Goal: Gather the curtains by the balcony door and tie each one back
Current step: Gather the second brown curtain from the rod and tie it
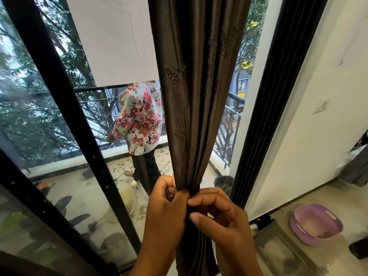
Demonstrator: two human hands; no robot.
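Observation:
A dark brown curtain (195, 96) hangs in the open balcony doorway, bunched into a narrow column that is tightest at hand height. My left hand (166, 208) grips the gathered fabric from the left, fingers curled round the bunch. My right hand (217, 214) pinches the same spot from the right, thumb and fingers meeting my left hand at the front of the bunch. Whether a tie-back band lies under my fingers I cannot tell. Below my hands the curtain falls straight down between my forearms.
A black sliding door frame (65, 108) runs diagonally on the left. On the balcony stands a person in a floral top (139, 118), by a black railing (229, 140). A purple basin (316, 226) and a clear plastic container (282, 250) sit on the floor at right.

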